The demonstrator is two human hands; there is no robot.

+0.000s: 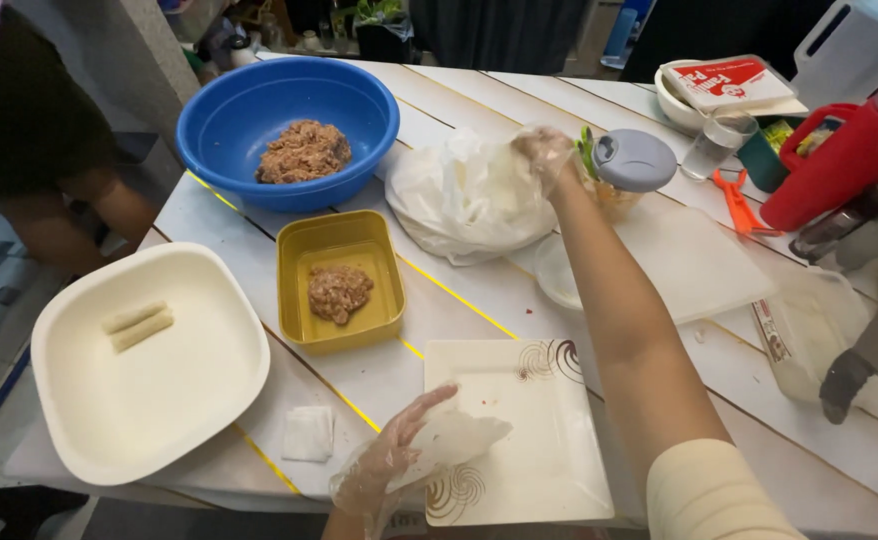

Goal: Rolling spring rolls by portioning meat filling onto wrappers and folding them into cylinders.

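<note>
Two thin pale rolled wrappers (139, 326) already lie side by side in the wide cream square dish (79, 420), well off to the left of my left hand (391, 455). That looks to me like the finished part; judging by how much filling is left, most of the rolling is not yet done. The small yellow rectangular plastic tub (340, 287) just beyond my left hand holds one lump of brown minced filling (338, 291), and the big round blue plastic bowl (287, 130) further out has a larger heap.

My left hand, in a clear thin glove, rests with fingers spread loosely on a translucent wrapper sheet (464, 437) lying flat on the white square plate with brown swirls (539, 440); no filling is on it yet. My right hand (541, 150), gloved too, is stretched far forward, fingers pinched into the crumpled white plastic bag of wrappers (464, 195); whether it has a sheet in its grip I cannot tell.

The plate sits at the near edge of the white planked surface (659, 110), slightly over it, so I have little room to pull back. Between my two hands the boards are open. To the right of my right arm it is crowded: a grey-lidded jar (631, 165), a white cutting board (694, 260), a red jug (839, 160) and a knife (859, 360).
</note>
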